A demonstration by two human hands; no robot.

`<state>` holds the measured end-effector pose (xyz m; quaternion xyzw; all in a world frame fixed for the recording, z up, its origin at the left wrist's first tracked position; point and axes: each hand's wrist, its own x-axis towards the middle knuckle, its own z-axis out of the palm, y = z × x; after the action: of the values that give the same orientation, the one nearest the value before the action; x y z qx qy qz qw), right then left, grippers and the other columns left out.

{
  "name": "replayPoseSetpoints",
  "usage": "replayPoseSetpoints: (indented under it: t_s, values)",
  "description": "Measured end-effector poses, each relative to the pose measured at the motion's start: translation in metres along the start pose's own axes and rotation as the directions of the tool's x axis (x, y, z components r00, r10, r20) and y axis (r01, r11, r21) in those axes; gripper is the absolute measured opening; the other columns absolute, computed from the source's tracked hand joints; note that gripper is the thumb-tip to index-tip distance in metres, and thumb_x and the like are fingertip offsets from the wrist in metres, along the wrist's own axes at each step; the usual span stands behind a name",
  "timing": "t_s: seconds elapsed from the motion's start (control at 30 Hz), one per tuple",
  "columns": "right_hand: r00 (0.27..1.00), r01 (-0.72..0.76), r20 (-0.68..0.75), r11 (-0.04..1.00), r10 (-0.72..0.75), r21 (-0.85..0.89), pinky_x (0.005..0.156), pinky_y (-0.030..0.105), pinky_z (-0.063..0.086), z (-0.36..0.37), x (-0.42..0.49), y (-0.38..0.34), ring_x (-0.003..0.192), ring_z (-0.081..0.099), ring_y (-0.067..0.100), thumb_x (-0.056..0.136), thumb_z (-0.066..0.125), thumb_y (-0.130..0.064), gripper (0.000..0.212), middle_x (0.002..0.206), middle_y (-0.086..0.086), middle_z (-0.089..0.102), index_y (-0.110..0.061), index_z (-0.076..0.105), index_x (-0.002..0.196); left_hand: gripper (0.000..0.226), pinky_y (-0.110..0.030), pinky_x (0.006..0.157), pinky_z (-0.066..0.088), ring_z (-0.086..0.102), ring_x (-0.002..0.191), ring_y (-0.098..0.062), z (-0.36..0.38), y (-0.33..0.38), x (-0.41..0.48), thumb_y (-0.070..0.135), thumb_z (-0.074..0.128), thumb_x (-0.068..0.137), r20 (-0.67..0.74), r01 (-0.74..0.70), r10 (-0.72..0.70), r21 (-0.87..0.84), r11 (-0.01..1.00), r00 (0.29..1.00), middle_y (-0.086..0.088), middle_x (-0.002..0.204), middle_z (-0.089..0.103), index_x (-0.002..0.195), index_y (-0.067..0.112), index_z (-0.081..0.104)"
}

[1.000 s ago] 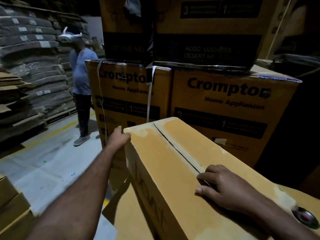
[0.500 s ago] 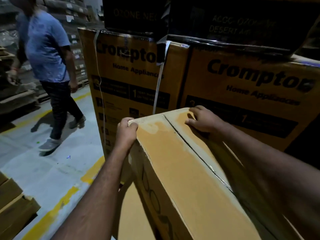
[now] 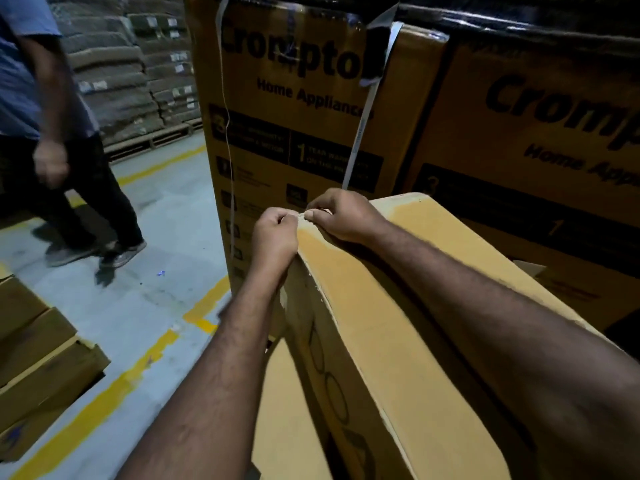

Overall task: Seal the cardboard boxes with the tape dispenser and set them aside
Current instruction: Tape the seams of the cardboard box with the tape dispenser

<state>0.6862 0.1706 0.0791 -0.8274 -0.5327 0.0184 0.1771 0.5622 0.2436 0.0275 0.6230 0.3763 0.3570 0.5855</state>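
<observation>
A tall brown cardboard box [image 3: 374, 323] stands right in front of me, its top face running away from me. My left hand [image 3: 275, 233] grips the far left corner of the box top with curled fingers. My right hand [image 3: 341, 216] sits beside it at the same far edge, thumb and fingers pinching something thin there, apparently a tape end. The two hands nearly touch. No tape dispenser is in view.
Stacked Crompton cartons [image 3: 298, 109] with loose strapping [image 3: 363, 109] rise close behind the box. A person in a blue shirt [image 3: 41, 133] walks on the grey floor at left. Flat cardboard piles [image 3: 38, 362] lie at lower left; yellow floor lines [image 3: 114, 386] run past.
My right hand moved from the middle of the box top to the far edge, then left to meet my left hand at the corner. The walking person came closer.
</observation>
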Motion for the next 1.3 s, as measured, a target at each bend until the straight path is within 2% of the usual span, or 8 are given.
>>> replayPoseSetpoints:
  t_s: [0.2, 0.3, 0.57, 0.7, 0.83, 1.0, 1.1, 1.3]
  values:
    - [0.997, 0.008, 0.077, 1.000, -0.006, -0.026, 0.103, 0.054, 0.038, -0.006, 0.004, -0.003, 0.115, 0.057, 0.016, 0.100, 0.050, -0.051, 0.032, 0.121, -0.011, 0.067, -0.037, 0.070, 0.121, 0.013, -0.024, 0.056, 0.046, 0.064, 0.077, -0.013, 0.000, 0.013, 0.003, 0.029, 0.062, 0.099, 0.067, 0.041, -0.042, 0.023, 0.999, 0.997, -0.001, 0.089, 0.070, 0.099, 0.018, 0.070]
    - [0.996, -0.005, 0.083, 1.000, 0.007, -0.024, 0.094, 0.051, 0.048, -0.006, 0.006, -0.001, 0.103, 0.059, 0.012, 0.096, 0.054, -0.055, 0.031, 0.114, -0.013, 0.069, -0.037, 0.072, 0.115, 0.018, -0.025, 0.061, 0.047, 0.065, 0.081, -0.011, -0.005, 0.008, 0.003, 0.032, 0.061, 0.100, 0.055, -0.003, -0.001, 0.060, 0.998, 0.998, 0.002, 0.089, 0.071, 0.097, 0.019, 0.073]
    - [0.951, -0.286, 0.078, 0.945, 0.301, -0.160, 0.098, 0.051, 0.046, -0.050, 0.000, 0.062, 0.104, 0.059, 0.017, 0.095, 0.054, -0.059, 0.035, 0.109, -0.009, 0.068, -0.035, 0.071, 0.114, 0.018, -0.027, 0.072, 0.052, 0.067, 0.088, -0.012, -0.009, 0.002, 0.005, 0.034, 0.066, 0.096, -0.016, -0.019, 0.021, 0.128, 0.992, 1.000, 0.006, 0.091, 0.073, 0.096, 0.020, 0.076]
    - [0.913, -0.408, 0.005, 0.912, 0.409, -0.052, 0.076, 0.034, 0.048, -0.061, -0.008, 0.097, 0.091, 0.057, 0.012, 0.098, 0.057, -0.047, 0.033, 0.112, -0.002, 0.067, -0.025, 0.069, 0.120, 0.020, -0.028, 0.071, 0.051, 0.066, 0.088, -0.011, -0.008, 0.002, 0.002, 0.035, 0.063, 0.098, -0.011, -0.044, 0.046, 0.124, 0.991, 0.999, 0.008, 0.093, 0.072, 0.098, 0.019, 0.075]
    - [0.894, -0.440, -0.089, 0.898, 0.439, 0.008, 0.079, 0.032, 0.049, -0.060, -0.014, 0.119, 0.098, 0.061, 0.015, 0.100, 0.058, -0.037, 0.032, 0.117, 0.002, 0.069, -0.016, 0.068, 0.122, 0.020, -0.027, 0.072, 0.048, 0.063, 0.090, -0.009, -0.007, -0.001, -0.002, 0.035, 0.058, 0.101, -0.007, -0.072, 0.074, 0.136, 0.988, 0.997, 0.010, 0.093, 0.068, 0.099, 0.021, 0.072]
    - [0.859, -0.499, -0.066, 0.860, 0.507, 0.107, 0.082, 0.034, 0.045, -0.065, -0.014, 0.136, 0.116, 0.059, 0.025, 0.102, 0.054, -0.033, 0.036, 0.127, 0.010, 0.064, -0.010, 0.063, 0.129, 0.022, -0.031, 0.078, 0.048, 0.062, 0.094, -0.015, -0.004, -0.006, -0.007, 0.036, 0.051, 0.104, 0.004, -0.050, 0.050, 0.054, 0.997, 0.999, 0.004, 0.098, 0.067, 0.106, 0.022, 0.068]
    - [0.836, -0.535, -0.069, 0.836, 0.545, 0.122, 0.095, 0.040, 0.048, -0.061, -0.012, 0.138, 0.127, 0.054, 0.030, 0.102, 0.053, -0.037, 0.047, 0.138, 0.013, 0.056, -0.009, 0.052, 0.140, 0.026, -0.035, 0.083, 0.050, 0.063, 0.100, -0.019, -0.003, -0.007, -0.009, 0.033, 0.045, 0.105, 0.037, -0.022, 0.022, -0.004, 1.000, 0.999, 0.002, 0.105, 0.068, 0.114, 0.021, 0.066]
    - [0.781, -0.619, -0.053, 0.783, 0.622, 0.066, 0.069, 0.033, 0.044, -0.056, -0.009, 0.146, 0.084, 0.057, 0.019, 0.105, 0.043, -0.042, 0.044, 0.103, 0.009, 0.061, -0.005, 0.061, 0.119, 0.032, -0.040, 0.092, 0.051, 0.061, 0.109, -0.022, -0.005, -0.012, -0.012, 0.040, 0.041, 0.103, 0.102, 0.017, -0.008, -0.082, 0.996, 0.995, 0.002, 0.114, 0.065, 0.123, 0.030, 0.063]
